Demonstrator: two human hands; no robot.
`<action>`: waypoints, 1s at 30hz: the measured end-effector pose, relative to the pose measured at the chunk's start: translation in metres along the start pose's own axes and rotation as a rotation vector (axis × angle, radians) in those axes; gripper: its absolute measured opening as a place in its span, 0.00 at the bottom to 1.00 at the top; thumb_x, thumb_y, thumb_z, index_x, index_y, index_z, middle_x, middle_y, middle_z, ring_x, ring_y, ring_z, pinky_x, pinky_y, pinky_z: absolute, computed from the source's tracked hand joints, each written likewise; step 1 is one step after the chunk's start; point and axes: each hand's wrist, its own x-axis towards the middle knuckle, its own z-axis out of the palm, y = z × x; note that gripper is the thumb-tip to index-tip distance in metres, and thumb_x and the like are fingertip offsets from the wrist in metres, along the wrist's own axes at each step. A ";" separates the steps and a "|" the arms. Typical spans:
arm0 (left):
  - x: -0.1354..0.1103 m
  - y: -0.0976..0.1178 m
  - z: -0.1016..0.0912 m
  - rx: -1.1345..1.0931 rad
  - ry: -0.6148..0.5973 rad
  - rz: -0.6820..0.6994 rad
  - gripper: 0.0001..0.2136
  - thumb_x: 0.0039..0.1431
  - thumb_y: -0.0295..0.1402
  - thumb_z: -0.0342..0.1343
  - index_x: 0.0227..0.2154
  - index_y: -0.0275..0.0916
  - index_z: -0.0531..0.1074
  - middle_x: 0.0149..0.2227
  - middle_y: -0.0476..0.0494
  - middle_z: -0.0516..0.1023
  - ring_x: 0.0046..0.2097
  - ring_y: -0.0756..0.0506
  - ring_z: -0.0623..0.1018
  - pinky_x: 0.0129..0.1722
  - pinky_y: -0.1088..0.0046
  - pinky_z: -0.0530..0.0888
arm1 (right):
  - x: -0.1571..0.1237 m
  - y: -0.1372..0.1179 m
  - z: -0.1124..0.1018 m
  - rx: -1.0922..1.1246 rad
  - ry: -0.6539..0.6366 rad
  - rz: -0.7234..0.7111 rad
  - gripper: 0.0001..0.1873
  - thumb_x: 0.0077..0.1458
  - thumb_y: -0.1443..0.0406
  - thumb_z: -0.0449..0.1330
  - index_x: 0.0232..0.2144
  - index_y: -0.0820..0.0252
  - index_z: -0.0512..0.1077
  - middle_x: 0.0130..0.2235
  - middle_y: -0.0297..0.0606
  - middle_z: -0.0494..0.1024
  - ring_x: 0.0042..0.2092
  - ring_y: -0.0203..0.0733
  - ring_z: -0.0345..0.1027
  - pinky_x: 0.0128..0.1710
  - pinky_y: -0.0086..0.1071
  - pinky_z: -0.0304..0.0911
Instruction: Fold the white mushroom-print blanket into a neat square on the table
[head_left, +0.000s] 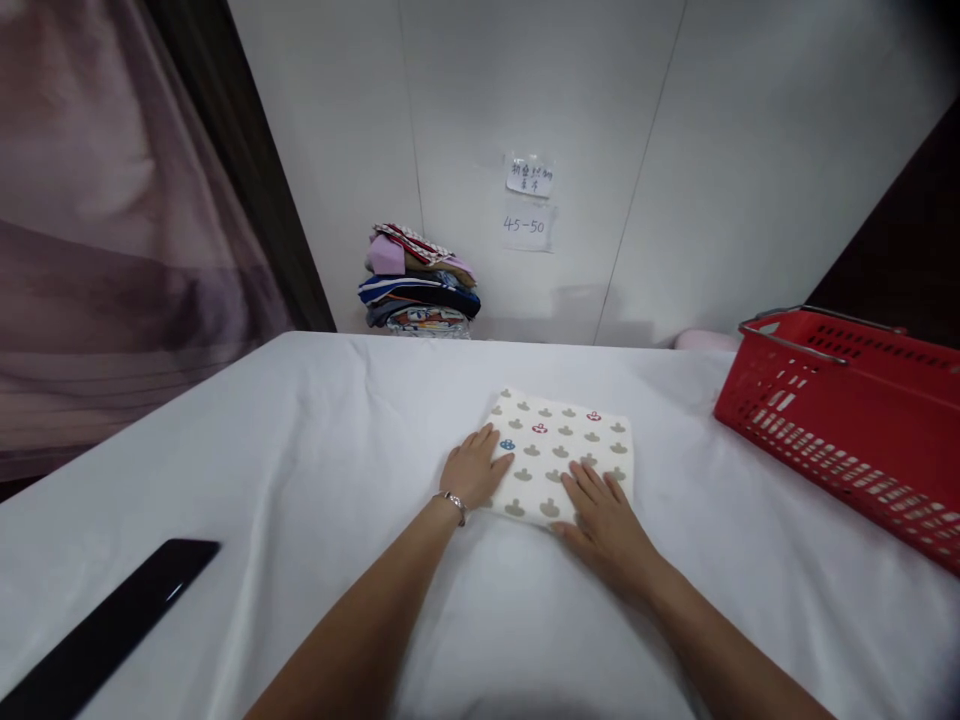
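A folded cream cloth [566, 440] with a pattern of small tan shapes and a few red and blue ones lies on the white sheet [300, 440] in the middle of the table. My left hand [474, 468], with a bracelet at the wrist, rests flat on the cloth's left edge, fingers stretched out. Flat on the cloth's near edge lies my right hand [604, 520], fingers spread. Neither hand grips anything.
A red plastic basket [855, 420] with metal handles stands at the right. A stack of folded clothes [420, 285] sits against the back wall under two paper notes [529, 200]. A long black flat object [105, 630] lies at the near left. A curtain [97, 230] hangs left.
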 end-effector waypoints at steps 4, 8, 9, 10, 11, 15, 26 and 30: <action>0.001 -0.003 0.000 -0.056 -0.022 -0.026 0.22 0.60 0.46 0.41 0.56 0.46 0.58 0.63 0.48 0.53 0.61 0.44 0.58 0.55 0.65 0.58 | 0.000 0.006 0.003 0.020 -0.012 -0.004 0.36 0.56 0.48 0.46 0.61 0.57 0.49 0.64 0.42 0.47 0.65 0.50 0.34 0.61 0.51 0.33; 0.000 0.001 -0.006 -0.072 -0.034 -0.093 0.20 0.61 0.42 0.41 0.55 0.49 0.59 0.63 0.51 0.53 0.58 0.43 0.62 0.54 0.66 0.59 | -0.004 0.005 -0.001 0.043 -0.007 -0.026 0.37 0.53 0.52 0.53 0.62 0.56 0.48 0.64 0.42 0.46 0.64 0.50 0.35 0.61 0.51 0.33; 0.000 0.000 -0.007 -0.073 -0.023 -0.115 0.19 0.62 0.41 0.40 0.55 0.49 0.59 0.63 0.51 0.54 0.57 0.43 0.63 0.53 0.66 0.59 | -0.005 0.004 -0.003 0.053 -0.015 -0.026 0.38 0.53 0.53 0.54 0.62 0.57 0.49 0.64 0.43 0.46 0.64 0.50 0.36 0.60 0.51 0.34; 0.001 0.000 -0.007 -0.077 -0.010 -0.134 0.19 0.62 0.40 0.40 0.55 0.49 0.60 0.62 0.50 0.55 0.57 0.43 0.63 0.53 0.66 0.60 | -0.005 0.003 -0.005 0.064 -0.025 -0.022 0.37 0.52 0.54 0.55 0.61 0.57 0.49 0.64 0.43 0.46 0.64 0.50 0.37 0.60 0.51 0.35; 0.001 -0.002 -0.007 -0.085 0.002 -0.154 0.19 0.62 0.39 0.39 0.55 0.48 0.60 0.61 0.49 0.58 0.56 0.43 0.64 0.52 0.66 0.60 | -0.006 0.003 -0.007 0.078 -0.035 -0.019 0.37 0.52 0.55 0.55 0.61 0.57 0.50 0.64 0.43 0.47 0.64 0.50 0.37 0.60 0.50 0.35; 0.004 -0.011 -0.004 -0.167 0.022 -0.261 0.21 0.62 0.39 0.38 0.54 0.39 0.61 0.54 0.41 0.68 0.54 0.42 0.66 0.52 0.68 0.61 | -0.005 0.012 -0.016 0.199 -0.004 -0.013 0.28 0.54 0.52 0.52 0.54 0.56 0.63 0.60 0.42 0.60 0.61 0.49 0.49 0.59 0.46 0.43; 0.004 -0.011 -0.012 -0.260 0.104 -0.404 0.14 0.57 0.44 0.44 0.32 0.40 0.67 0.39 0.44 0.73 0.39 0.46 0.73 0.37 0.72 0.66 | -0.001 0.063 -0.007 0.588 0.254 0.693 0.38 0.49 0.46 0.53 0.58 0.55 0.56 0.39 0.40 0.76 0.38 0.46 0.71 0.39 0.38 0.64; 0.006 -0.012 -0.011 -0.240 0.104 -0.415 0.13 0.57 0.44 0.45 0.30 0.40 0.65 0.35 0.45 0.74 0.37 0.46 0.73 0.35 0.72 0.65 | 0.000 0.057 -0.001 0.599 0.254 0.709 0.39 0.46 0.46 0.55 0.59 0.51 0.55 0.38 0.38 0.76 0.41 0.48 0.70 0.42 0.39 0.63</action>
